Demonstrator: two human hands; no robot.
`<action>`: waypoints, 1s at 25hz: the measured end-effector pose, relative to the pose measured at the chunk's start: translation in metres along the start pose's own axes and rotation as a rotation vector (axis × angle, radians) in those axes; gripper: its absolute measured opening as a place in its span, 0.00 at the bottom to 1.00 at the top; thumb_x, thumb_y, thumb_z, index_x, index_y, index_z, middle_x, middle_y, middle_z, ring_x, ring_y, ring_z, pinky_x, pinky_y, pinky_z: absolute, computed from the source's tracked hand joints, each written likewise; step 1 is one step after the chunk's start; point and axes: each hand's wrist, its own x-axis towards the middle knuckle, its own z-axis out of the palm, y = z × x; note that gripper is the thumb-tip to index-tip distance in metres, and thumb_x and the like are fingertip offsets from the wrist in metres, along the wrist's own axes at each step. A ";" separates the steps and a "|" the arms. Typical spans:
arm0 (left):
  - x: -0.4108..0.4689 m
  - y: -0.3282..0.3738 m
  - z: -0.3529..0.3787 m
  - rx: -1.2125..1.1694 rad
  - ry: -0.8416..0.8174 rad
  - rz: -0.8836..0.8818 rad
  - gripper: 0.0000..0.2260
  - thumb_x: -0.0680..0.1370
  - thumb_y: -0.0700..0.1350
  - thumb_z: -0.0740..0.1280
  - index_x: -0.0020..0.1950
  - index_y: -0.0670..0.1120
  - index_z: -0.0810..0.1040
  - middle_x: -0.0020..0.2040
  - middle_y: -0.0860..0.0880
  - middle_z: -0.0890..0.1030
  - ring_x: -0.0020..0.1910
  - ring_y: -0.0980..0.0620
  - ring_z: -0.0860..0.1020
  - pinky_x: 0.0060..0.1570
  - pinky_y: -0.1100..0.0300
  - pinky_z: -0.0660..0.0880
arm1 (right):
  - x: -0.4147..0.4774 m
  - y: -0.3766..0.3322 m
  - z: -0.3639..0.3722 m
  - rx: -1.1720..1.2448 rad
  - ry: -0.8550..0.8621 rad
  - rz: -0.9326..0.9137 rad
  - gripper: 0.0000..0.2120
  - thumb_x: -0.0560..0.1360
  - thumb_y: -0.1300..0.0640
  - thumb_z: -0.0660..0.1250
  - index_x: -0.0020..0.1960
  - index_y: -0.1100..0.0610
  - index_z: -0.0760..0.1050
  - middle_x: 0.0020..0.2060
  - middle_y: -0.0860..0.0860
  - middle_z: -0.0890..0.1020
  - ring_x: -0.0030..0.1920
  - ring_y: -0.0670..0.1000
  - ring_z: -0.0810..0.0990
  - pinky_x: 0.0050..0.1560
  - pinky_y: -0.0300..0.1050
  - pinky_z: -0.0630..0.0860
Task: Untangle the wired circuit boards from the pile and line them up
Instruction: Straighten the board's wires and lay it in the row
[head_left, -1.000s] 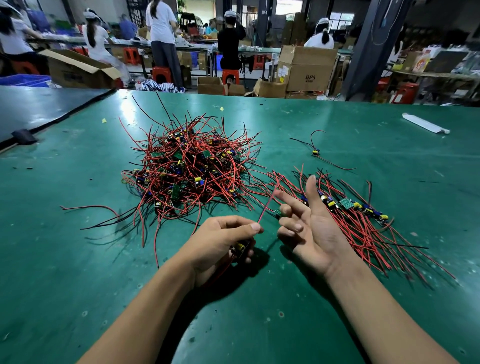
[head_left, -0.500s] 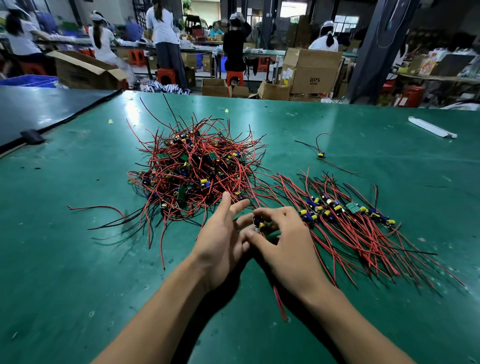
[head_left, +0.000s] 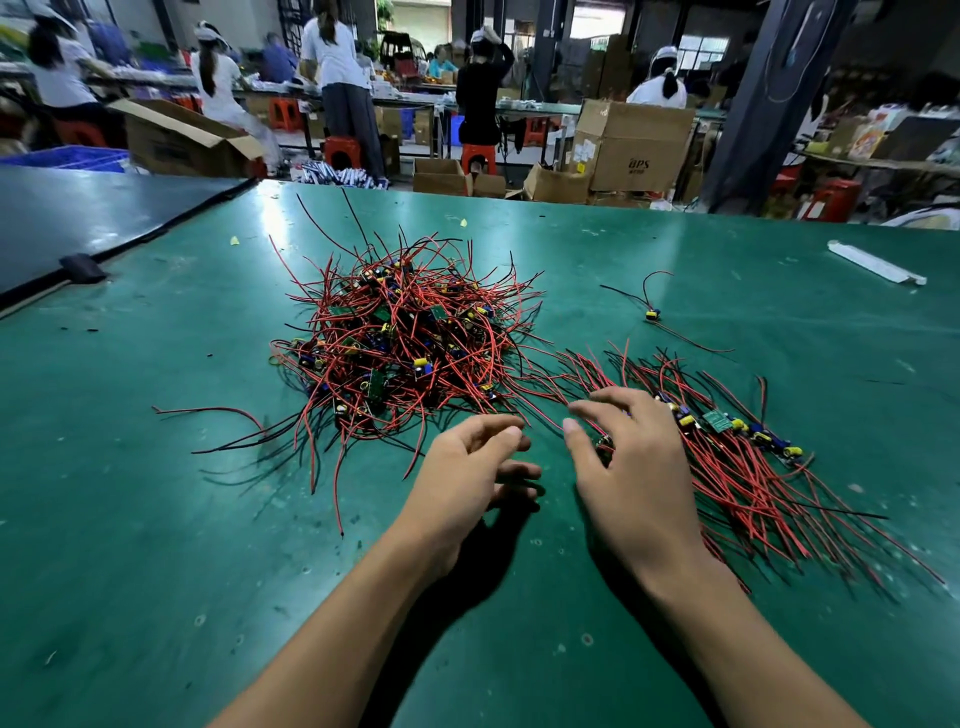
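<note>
Beside pile (head_left: 405, 343), lined-up circuit boards (head_left: 727, 426)

cardboard box (head_left: 638, 156) | print: "?PS", first letter unclear | smaller line beneath: unreadable

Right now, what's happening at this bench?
A person works at a green table. A tangled pile of wired circuit boards sits centre-left; a lined-up row lies to its right. The right hand covers a small board at the row's left end, grip unclear. The left hand hovers beside it, holding nothing. One stray board lies apart.
</note>
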 end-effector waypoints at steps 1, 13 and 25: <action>0.001 0.000 0.000 0.007 0.021 0.014 0.05 0.81 0.37 0.63 0.54 0.40 0.77 0.48 0.42 0.80 0.35 0.49 0.81 0.35 0.56 0.81 | -0.001 -0.004 0.001 0.010 -0.026 -0.054 0.09 0.77 0.57 0.71 0.55 0.59 0.84 0.52 0.52 0.80 0.57 0.52 0.76 0.62 0.45 0.71; 0.011 -0.001 -0.012 -0.161 0.212 0.104 0.06 0.79 0.32 0.61 0.52 0.40 0.76 0.35 0.46 0.81 0.30 0.51 0.80 0.31 0.56 0.80 | 0.038 -0.030 0.066 0.056 -0.369 0.090 0.16 0.81 0.60 0.63 0.68 0.59 0.76 0.60 0.56 0.76 0.59 0.58 0.78 0.62 0.51 0.73; 0.012 0.000 -0.013 -0.216 0.159 0.042 0.08 0.79 0.32 0.61 0.49 0.39 0.79 0.37 0.43 0.83 0.32 0.51 0.81 0.31 0.60 0.79 | 0.058 -0.031 0.077 -0.166 -0.452 0.034 0.15 0.78 0.46 0.67 0.64 0.46 0.77 0.54 0.51 0.75 0.56 0.57 0.78 0.46 0.47 0.69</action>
